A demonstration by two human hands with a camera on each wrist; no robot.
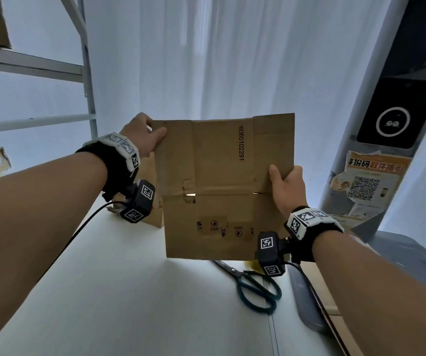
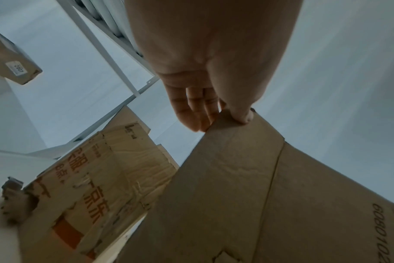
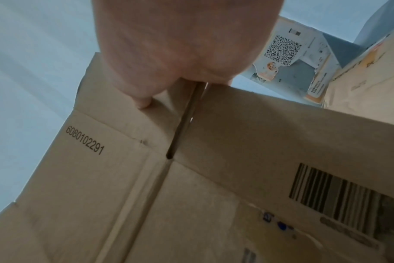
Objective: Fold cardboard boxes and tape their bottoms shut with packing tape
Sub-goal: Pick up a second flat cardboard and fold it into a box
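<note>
Standing upright, flattened cardboard box (image 1: pixel 222 186) pinched by both hands.

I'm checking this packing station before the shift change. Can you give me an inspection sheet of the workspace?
Surface: white table.
Job's things: flat box held up in the air; tape not seen.
Clutter: scissors on the table; printed box behind.
Hands: left hand pinches the flat box's top corner; right hand grips its side edge.
Cables: black cable from the left wrist camera.
Surroundings: white curtain, metal shelf, QR poster.
</note>
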